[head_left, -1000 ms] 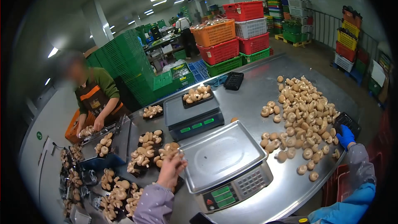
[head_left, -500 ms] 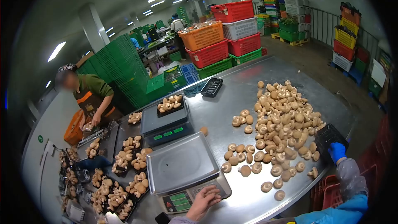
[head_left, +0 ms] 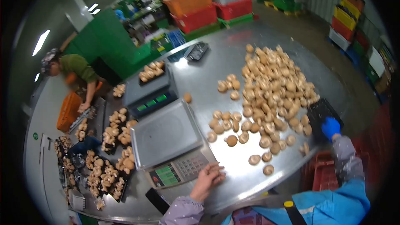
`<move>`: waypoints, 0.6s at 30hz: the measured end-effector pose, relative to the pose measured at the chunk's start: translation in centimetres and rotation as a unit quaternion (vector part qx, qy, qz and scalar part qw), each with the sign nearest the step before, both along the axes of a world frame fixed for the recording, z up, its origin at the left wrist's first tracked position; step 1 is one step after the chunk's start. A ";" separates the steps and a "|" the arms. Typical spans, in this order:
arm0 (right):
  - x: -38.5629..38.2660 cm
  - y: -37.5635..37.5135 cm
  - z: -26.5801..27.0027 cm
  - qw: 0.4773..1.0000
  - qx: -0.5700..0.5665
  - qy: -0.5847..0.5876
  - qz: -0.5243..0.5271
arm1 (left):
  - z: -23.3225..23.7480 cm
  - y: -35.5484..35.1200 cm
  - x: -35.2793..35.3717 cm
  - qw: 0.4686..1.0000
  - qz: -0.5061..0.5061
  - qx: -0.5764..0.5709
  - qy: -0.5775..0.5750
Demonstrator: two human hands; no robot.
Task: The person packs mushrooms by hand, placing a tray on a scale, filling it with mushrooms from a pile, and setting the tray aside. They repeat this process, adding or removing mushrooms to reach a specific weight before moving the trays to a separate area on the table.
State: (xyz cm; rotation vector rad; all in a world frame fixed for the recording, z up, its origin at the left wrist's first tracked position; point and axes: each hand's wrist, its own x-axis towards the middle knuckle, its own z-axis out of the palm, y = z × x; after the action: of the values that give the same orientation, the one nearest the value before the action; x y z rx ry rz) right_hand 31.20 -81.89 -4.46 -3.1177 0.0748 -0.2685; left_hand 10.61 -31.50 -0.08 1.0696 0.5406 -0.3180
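Note:
My left hand (head_left: 207, 181), bare, lies with fingers stretched out at the front right corner of a weighing scale (head_left: 166, 135). The scale's metal pan is bare, and its keypad and lit green display face me. In a blue glove, my right hand (head_left: 331, 128) grips the near edge of a black plastic tray (head_left: 321, 112) at the table's right side. Beside that tray spreads a big heap of brown mushrooms (head_left: 275, 87), with several loose ones toward the scale.
A second scale (head_left: 149, 89) carries a tray of mushrooms (head_left: 151, 71). Filled trays (head_left: 104, 173) crowd the left, where a person (head_left: 77, 73) works. A phone (head_left: 157, 201) lies at the near edge. Another black tray (head_left: 196, 51) and stacked crates (head_left: 193, 18) are farther back.
My view has tipped downward, so the table appears higher. My left hand has shifted off the scale's keypad toward its corner. The person at left has bent lower.

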 end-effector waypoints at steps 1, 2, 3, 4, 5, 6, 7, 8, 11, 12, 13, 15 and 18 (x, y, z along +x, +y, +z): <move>0.2 -0.6 0.0 1.000 0.000 0.026 -0.008 | 0.1 -0.2 0.1 1.000 0.004 0.002 0.012; -0.4 0.3 1.5 0.999 -0.025 -0.040 0.005 | 0.0 -0.5 0.0 1.000 0.008 0.001 0.027; -0.5 0.8 3.2 0.998 -0.026 -0.063 -0.011 | -0.2 -1.0 -0.5 0.998 -0.003 -0.014 0.055; -0.3 1.6 4.9 0.995 -0.023 -0.095 -0.025 | -0.2 -1.2 -0.4 0.999 0.001 -0.019 0.041; -0.5 2.6 6.9 0.992 0.027 -0.123 0.000 | -0.2 -1.5 0.0 1.000 0.006 -0.019 0.018; -1.1 3.9 8.5 0.985 0.081 -0.152 0.026 | -0.2 -1.9 0.0 0.999 -0.002 -0.023 0.028; -2.0 5.2 9.4 0.977 0.114 -0.156 0.091 | -0.2 -2.3 0.1 0.999 -0.019 -0.035 0.037; -2.4 6.8 10.0 0.963 0.149 -0.163 0.157 | -0.2 -2.6 0.3 0.997 -0.035 -0.046 0.042; -6.9 13.6 9.6 0.882 0.399 0.052 0.245 | -0.6 -3.3 -0.2 0.990 -0.097 -0.084 0.055; -8.7 15.6 8.9 0.874 0.366 0.104 0.302 | -0.3 -3.3 -0.7 0.989 -0.101 -0.085 0.060; -10.7 17.6 9.0 0.841 0.338 0.166 0.388 | 0.5 -3.1 -1.4 0.976 -0.132 -0.160 0.068; -13.6 21.1 6.9 0.816 0.296 0.189 0.460 | 0.6 -2.1 -2.9 0.944 -0.156 -0.278 0.089; -16.0 22.5 0.9 0.793 0.294 0.223 0.485 | -0.1 -1.5 -4.1 0.917 -0.047 -0.373 0.135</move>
State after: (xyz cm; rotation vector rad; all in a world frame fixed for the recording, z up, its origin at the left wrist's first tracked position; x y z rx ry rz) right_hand 15.21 -59.42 -3.60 -2.1379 -1.1426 0.4271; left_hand 6.47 -33.04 -0.15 0.3074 0.5464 -0.6992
